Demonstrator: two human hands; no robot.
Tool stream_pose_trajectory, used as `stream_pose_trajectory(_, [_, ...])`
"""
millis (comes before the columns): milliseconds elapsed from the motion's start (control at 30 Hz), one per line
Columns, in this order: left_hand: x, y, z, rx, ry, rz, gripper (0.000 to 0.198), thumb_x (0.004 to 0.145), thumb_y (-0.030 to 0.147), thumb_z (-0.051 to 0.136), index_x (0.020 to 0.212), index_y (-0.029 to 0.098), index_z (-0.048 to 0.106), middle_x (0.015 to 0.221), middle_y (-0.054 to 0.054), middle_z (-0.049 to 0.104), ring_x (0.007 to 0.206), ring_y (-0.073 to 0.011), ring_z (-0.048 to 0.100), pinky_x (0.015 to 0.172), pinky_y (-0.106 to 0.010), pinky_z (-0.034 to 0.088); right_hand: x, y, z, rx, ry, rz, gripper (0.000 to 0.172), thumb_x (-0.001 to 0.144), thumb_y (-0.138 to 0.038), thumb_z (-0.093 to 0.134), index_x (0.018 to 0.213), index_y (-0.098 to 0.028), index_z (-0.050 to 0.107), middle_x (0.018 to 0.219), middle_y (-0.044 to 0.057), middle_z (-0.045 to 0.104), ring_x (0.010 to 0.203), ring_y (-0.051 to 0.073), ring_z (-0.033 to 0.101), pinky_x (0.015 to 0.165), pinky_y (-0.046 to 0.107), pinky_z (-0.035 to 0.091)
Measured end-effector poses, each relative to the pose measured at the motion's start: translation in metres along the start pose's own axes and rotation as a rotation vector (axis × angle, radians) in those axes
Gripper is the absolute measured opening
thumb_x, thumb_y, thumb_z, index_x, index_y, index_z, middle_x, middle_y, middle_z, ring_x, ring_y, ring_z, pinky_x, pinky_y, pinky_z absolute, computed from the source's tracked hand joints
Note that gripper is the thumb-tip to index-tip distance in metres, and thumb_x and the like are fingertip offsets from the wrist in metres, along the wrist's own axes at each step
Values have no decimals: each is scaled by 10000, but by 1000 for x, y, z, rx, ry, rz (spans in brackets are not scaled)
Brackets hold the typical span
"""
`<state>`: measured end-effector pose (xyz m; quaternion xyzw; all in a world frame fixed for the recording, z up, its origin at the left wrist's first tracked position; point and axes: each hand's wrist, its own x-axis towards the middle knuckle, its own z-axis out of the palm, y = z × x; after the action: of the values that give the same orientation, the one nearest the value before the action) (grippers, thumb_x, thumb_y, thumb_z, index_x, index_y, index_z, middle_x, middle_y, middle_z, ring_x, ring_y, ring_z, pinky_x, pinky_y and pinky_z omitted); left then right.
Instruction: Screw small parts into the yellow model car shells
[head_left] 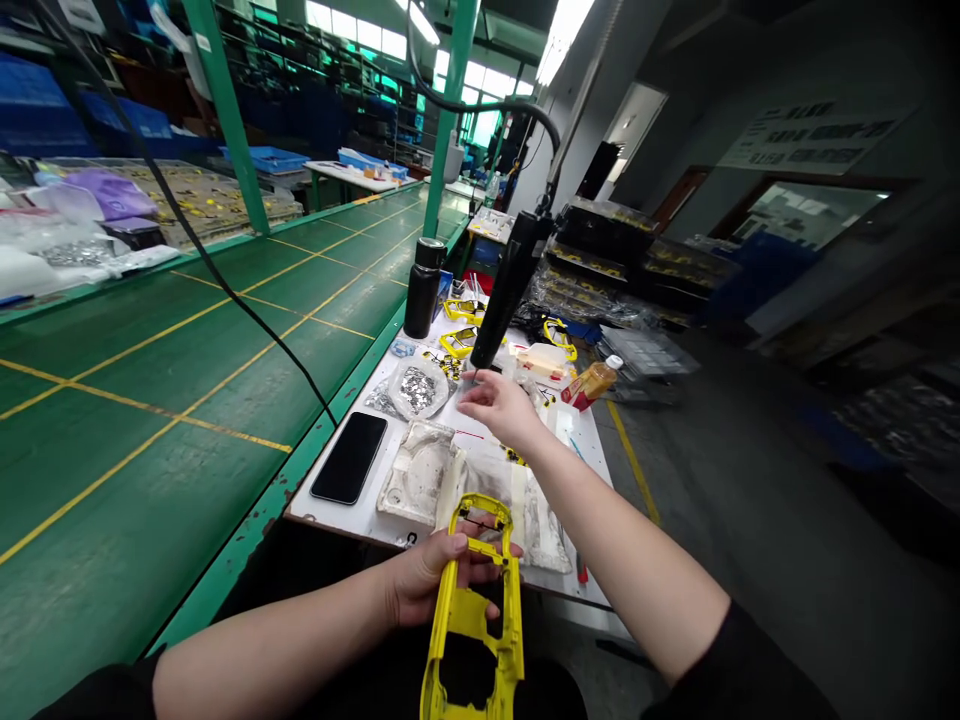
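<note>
Two hands, two different grips. Your left hand (424, 580), bottom centre of the frame, is closed round the yellow shell (457, 610), with the thumb lying across its upper end. It holds the shell low, just in front of the near edge of the white bench (592, 440), probably to keep the shell steady and its open side toward you.

Your right hand (499, 405) reaches out to the middle of the frame. Its fingertips are drawn together at the tip of the black power driver (510, 285). The driver hangs tilted from a cable overhead, which seems meant to keep it over the bench and in easy reach.

Just left of that hand sits a dish of small metal parts (418, 388), close by, I judge, for picking from. A phone (349, 457) and a black flask (423, 288) sit along the bench's left edge, beside the green conveyor (150, 400) and away from your hands.

Hard to make out:
- I cannot tell whether your right fingers pinch anything, because the driver's bit and anything tiny there are lost against the clutter.
- The shell's lower end is cut off by the bottom edge.
- The clear trays (420, 475) hide part of the bench.
- The right side of the frame is dark and blurred.
</note>
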<state>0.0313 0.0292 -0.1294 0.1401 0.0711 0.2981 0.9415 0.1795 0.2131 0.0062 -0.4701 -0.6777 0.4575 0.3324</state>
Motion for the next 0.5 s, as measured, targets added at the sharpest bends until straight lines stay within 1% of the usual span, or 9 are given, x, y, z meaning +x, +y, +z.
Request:
stream_pose_trajectory(33, [0,0,0,4,-1,1,674,836,480,989,1386,269,662,1504,-168,713,1372,-370,694,934,-457,655,-3,-7,8,52,-60,-19,531,848,-334,935,1321,-201,735,942,15,793,861,190,756,795,326,615])
stream_pose_trajectory(100, [0,-1,-1,8,-2,1,676,844,470,982,1403,284,651,1498,-160,717,1379,-369,689,941,-468,650,-9,-21,21,141,-158,-48,510,808,-413,954,1243,-212,778,985,41,809,903,205,768,794,327,623])
stream_pose_trajectory(167, [1,-2,-2,10,1,3,705,841,458,984,1434,297,638,1500,-156,718,1372,-363,691,946,-475,644,-13,-32,31,202,-203,-65,500,805,-488,954,1195,-214,800,1021,61,814,920,216,769,766,329,630])
stream_pose_trajectory(267, [2,-2,-3,14,7,3,756,812,461,1002,1451,287,637,1506,-171,715,1358,-370,695,940,-479,637,-13,-45,35,249,-200,-84,520,823,-520,949,1223,-219,811,1044,68,817,944,220,762,768,332,639])
stream_pose_trajectory(400, [1,-1,-3,17,16,-5,772,789,465,1022,1438,277,650,1513,-190,711,1331,-365,710,947,-490,635,-5,-57,28,261,-177,-99,513,808,-479,978,1224,-218,832,1049,68,824,945,219,743,792,342,641])
stream_pose_trajectory(500, [0,-1,-2,13,19,-4,780,788,479,1025,1444,287,649,1530,-182,703,1336,-355,710,952,-478,636,-4,-62,23,259,-168,-99,507,778,-453,1004,1197,-212,849,1026,60,828,913,213,732,786,344,637])
